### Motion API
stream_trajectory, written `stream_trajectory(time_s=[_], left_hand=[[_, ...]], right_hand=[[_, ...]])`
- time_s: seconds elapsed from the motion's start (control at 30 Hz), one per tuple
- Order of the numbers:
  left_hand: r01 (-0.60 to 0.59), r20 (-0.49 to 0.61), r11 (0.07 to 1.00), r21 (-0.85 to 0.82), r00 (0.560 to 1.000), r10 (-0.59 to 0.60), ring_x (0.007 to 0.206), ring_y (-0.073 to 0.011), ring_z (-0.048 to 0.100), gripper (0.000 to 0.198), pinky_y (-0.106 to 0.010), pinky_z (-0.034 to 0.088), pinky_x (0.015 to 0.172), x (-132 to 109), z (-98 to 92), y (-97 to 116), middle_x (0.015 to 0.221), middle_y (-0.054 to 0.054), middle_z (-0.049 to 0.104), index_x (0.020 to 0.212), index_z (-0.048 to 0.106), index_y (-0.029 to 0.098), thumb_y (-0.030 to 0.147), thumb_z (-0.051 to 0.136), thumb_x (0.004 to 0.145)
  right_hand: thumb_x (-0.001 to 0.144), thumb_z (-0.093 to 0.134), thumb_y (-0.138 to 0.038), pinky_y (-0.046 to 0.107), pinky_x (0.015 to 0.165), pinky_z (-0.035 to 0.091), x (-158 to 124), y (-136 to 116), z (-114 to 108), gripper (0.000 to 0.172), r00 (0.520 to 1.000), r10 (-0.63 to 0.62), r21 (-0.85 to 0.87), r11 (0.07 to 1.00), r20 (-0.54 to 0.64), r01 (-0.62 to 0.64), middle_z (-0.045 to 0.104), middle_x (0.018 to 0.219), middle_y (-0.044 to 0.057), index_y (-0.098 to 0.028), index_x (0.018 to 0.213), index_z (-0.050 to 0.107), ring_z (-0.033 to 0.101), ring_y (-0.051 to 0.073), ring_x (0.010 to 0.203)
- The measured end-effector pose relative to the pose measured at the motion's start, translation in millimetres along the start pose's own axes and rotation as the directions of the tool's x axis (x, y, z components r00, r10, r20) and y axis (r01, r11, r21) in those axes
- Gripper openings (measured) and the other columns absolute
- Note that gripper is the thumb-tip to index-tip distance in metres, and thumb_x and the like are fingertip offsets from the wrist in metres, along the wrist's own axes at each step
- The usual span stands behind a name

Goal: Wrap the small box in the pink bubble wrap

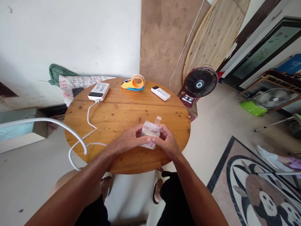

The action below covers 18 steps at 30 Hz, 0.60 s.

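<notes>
Both hands hold a small package in clear plastic wrap point(150, 128), low over the near part of the round wooden table point(113, 116). My left hand point(132, 137) grips its left side, and my right hand point(167, 140) grips its right side. The thumbs meet on the near face, where pinkish print shows through. A clear strip, which looks like tape point(158, 119), sticks up from the far edge of the package. What lies inside the wrap is hard to make out.
Toward the table's far side are a white power bank point(99, 91) with a white cable point(88, 116), an orange tape dispenser point(133, 83) and a second white device point(161, 93). A dark red fan point(199, 84) stands off the right edge. A thick white cord point(51, 120) arcs in at left.
</notes>
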<state>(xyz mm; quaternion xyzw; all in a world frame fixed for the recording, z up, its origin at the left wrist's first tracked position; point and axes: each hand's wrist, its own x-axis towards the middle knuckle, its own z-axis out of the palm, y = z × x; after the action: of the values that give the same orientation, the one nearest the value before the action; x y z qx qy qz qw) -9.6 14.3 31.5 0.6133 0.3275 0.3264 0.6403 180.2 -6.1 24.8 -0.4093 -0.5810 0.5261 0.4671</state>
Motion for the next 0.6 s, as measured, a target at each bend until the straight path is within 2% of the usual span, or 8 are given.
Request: stream_trajectory(time_s=[0.27, 0.47, 0.6], left_hand=[[0.031, 0.007, 0.976, -0.217, 1.0, -0.03, 0.09, -0.0205, 0.065, 0.047, -0.03, 0.049, 0.078, 2.3, 3.5, -3.7, 0.105, -0.006, 0.07, 0.118, 0.061, 0.018, 0.039, 0.07, 0.077], [0.043, -0.026, 0.966, -0.255, 0.998, -0.051, 0.086, -0.0186, 0.065, 0.05, -0.029, 0.048, 0.078, 2.8, 5.5, -5.4, 0.101, -0.006, 0.071, 0.12, 0.06, 0.017, 0.037, 0.072, 0.075], [0.046, -0.076, 0.967, -0.252, 0.995, -0.067, 0.084, -0.018, 0.065, 0.049, -0.028, 0.048, 0.077, 2.7, 7.3, -4.6, 0.101, -0.006, 0.07, 0.116, 0.062, 0.016, 0.037, 0.073, 0.074]], right_hand=[[0.077, 0.069, -0.039, 0.035, 0.085, 0.053, -0.4, -3.2, -1.7, 0.039, 1.0, 0.011, -0.025, 1.0, 0.007, -0.011, 0.07, 0.104, 0.005, -0.02, 0.11, 0.062, 0.065, 0.02, 0.094], [0.08, 0.067, -0.037, 0.034, 0.086, 0.052, -0.4, 0.2, -3.0, 0.035, 1.0, -0.019, -0.059, 0.998, 0.006, 0.019, 0.068, 0.104, 0.003, -0.022, 0.111, 0.063, 0.064, 0.019, 0.094], [0.081, 0.064, -0.038, 0.032, 0.083, 0.052, -1.0, 0.5, -2.6, 0.032, 0.999, -0.043, -0.148, 0.988, -0.012, 0.041, 0.068, 0.101, 0.003, -0.021, 0.108, 0.064, 0.064, 0.019, 0.091]])
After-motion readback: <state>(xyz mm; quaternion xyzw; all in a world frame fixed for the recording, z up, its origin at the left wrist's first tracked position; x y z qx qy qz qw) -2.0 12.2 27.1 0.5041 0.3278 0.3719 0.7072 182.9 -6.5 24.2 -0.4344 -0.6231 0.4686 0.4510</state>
